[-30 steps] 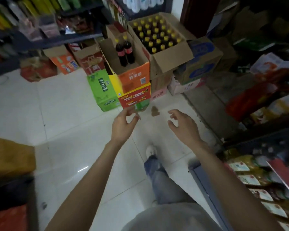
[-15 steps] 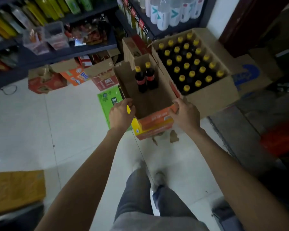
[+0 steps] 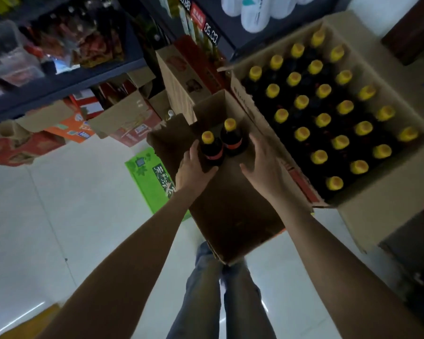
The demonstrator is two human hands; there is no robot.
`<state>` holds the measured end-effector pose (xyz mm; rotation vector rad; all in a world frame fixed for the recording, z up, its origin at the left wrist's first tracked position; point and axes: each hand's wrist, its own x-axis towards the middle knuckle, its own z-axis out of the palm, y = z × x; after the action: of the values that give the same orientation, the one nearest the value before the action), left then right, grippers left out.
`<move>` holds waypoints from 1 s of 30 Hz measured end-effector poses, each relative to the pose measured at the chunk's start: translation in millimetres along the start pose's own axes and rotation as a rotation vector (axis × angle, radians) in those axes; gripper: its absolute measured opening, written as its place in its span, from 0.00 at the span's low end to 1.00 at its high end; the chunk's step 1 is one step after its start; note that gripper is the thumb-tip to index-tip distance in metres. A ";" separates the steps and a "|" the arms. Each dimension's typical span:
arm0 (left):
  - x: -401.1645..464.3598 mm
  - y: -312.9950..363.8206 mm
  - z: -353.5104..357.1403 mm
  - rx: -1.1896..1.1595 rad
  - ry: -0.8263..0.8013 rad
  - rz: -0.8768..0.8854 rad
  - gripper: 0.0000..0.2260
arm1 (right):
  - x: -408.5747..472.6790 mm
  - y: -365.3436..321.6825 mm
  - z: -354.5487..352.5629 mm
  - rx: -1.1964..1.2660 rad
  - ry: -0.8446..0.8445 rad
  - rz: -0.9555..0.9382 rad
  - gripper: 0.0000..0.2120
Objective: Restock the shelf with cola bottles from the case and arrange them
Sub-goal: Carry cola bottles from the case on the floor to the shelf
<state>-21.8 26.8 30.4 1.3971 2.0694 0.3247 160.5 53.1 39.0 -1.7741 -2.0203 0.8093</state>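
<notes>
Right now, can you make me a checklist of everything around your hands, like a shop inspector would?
Surface: pale tiled floor, boxes standing on it.
Job's things: two cola bottles upright in the near-empty case; full case of yellow-capped bottles beside it.
Clutter: green carton, orange and red boxes under the shelf.
Grippers: left hand touches the nearer bottle; right hand open beside the other.
Cables: nothing seen.
Surroundings: white bottles on an upper shelf.
</notes>
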 end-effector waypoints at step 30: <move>-77.2 8.2 -86.6 -0.335 0.105 0.505 0.33 | -89.3 -63.8 -47.2 0.647 0.315 0.142 0.37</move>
<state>-48.9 -27.9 129.4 1.6936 1.6122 0.9237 153.0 -28.9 125.5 -1.5439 -1.2504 1.0054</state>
